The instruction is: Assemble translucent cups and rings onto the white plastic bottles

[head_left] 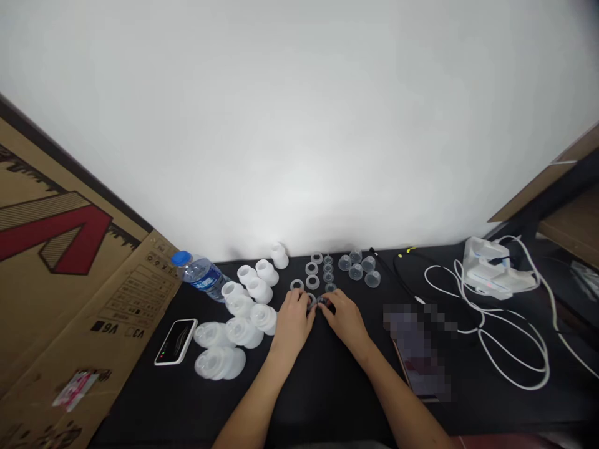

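A pale ring (314,300) is at the fingertips of the left hand (294,319), low over the bench (334,399); those fingers touch it, but the hand covers too much to tell whether they grip it or only steady it. Just right of the ring, the thumb and forefinger of the right hand (347,319) look pinched together on a small clear piece (321,300), mostly hidden. The ring should be light and fairly stiff, best taken by its outer rim with the hole left free; the clear piece is probably soft and springy, perhaps slick, and would be safest held at its base edge, as a squeeze higher up may fold it. Just beyond the ring are four more rings (307,282) and a column of clear pieces (328,277). Farther right of the ring sit five clear domes (355,271), thin-looking and likely to roll if nudged. Left of the ring stand the white bottles (259,290), some with clear tops, then a water bottle (206,277), a power bank (176,342) and a box (135,299). Well right of the ring lie a blurred phone (416,352), a white cable (486,346) and a charger (496,271).
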Available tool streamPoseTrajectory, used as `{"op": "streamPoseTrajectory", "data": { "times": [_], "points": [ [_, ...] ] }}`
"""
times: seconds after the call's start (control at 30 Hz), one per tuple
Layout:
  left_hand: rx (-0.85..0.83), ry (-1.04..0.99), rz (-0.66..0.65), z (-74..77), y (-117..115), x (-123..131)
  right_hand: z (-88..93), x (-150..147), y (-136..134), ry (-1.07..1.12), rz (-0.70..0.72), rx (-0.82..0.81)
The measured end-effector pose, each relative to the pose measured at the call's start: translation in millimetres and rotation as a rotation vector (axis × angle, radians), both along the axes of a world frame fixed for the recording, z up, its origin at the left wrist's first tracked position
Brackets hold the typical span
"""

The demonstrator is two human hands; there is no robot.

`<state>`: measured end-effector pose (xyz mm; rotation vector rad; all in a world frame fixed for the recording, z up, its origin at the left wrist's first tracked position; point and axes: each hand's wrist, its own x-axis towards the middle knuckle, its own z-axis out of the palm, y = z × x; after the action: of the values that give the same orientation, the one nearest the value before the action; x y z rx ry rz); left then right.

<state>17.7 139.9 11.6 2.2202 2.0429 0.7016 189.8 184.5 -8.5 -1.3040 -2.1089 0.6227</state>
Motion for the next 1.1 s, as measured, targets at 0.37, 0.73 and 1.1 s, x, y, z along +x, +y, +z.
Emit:
{"op": "streamPoseTrajectory", "data": {
  "times": [0.37,0.73,1.1],
  "points": [
    [0.066,-0.423,0.007,11.9,1.5,1.4,16.2,4.8,5.2,0.657,-0.044,-0.319],
    [-0.128,-1.662,0.053,10.5,18.6,13.3,23.7,6.0,7.3,0.705,-0.160,-0.161],
    [-0.175,-1.698,0.071,7.6,18.3,14.1,26.4,0.1,-1.3,0.815,-0.164,-0.106]
  ]
}}
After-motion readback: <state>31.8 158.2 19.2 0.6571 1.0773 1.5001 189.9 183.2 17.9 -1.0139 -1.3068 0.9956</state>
